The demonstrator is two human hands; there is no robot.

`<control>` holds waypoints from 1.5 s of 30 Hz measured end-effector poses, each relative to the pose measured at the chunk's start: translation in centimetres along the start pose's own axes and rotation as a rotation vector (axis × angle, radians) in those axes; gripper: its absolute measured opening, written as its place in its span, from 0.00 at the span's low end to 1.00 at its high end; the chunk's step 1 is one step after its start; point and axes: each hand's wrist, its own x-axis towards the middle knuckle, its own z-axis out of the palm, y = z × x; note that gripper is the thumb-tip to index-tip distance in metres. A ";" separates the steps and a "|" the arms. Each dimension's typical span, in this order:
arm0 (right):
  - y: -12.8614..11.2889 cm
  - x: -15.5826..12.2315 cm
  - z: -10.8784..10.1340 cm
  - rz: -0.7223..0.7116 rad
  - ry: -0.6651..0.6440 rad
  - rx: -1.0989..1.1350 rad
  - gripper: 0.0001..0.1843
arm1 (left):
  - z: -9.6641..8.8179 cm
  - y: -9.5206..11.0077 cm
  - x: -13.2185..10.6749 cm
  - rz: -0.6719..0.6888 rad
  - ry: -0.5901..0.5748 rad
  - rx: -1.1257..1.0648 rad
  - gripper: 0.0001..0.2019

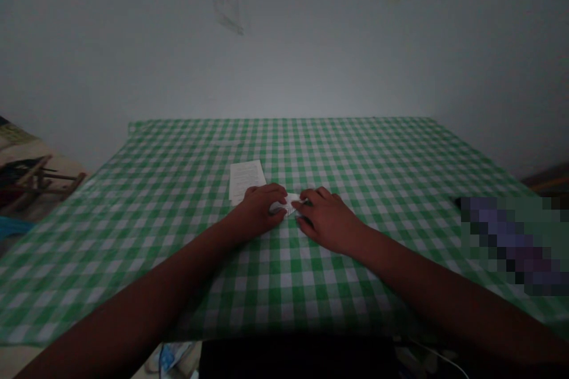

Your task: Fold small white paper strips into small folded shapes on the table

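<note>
"How does that small, creased white paper piece [291, 204] look?"
"Narrow, with thin dark lines; skin hides both ends."
"Where is it?"
"Between left hand [258, 208] and right hand [331, 217], low over the green-and-white checked desk [293, 284], near a flat white printed sheet [244, 179]."
"And the fingers [273, 189]?"
"Bent nearly closed on both hands, pinching opposite ends."

Paper piece [291, 204]: small, white, apparently folded — creases & fine dark lines visible nr. its middle. Pos.: approx. ctr. of frame, slightly below mid-height. Orientation: roughly horiz., long axis L to R; held at both ends, w/ L and R ends partly covered. Exposed portion: pale mid-section w/ uneven edges. Full outline, no. of folds & contact w/ surface below — cannot be determined.
</note>
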 end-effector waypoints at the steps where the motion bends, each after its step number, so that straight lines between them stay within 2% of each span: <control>1: 0.0 0.0 0.0 0.002 -0.001 -0.001 0.22 | 0.0 0.0 0.0 -0.001 0.003 0.001 0.08; 8: -0.3 0.0 0.1 0.022 -0.003 -0.013 0.21 | 0.3 0.1 0.1 -0.033 0.005 0.023 0.08; 27: -1.0 -0.1 0.0 0.056 0.006 -0.017 0.21 | 0.5 0.2 0.0 -0.010 0.008 0.098 0.15; 35: -1.1 -0.1 0.2 0.063 0.010 -0.026 0.22 | 0.0 0.4 0.1 -0.020 -0.022 0.062 0.14; 40: -1.0 -0.1 0.2 0.055 0.003 -0.028 0.21 | 0.1 0.2 0.1 -0.026 -0.006 0.052 0.10; 45: -1.1 -0.1 0.0 0.056 0.004 -0.030 0.21 | 0.3 0.3 0.2 -0.046 -0.009 0.067 0.11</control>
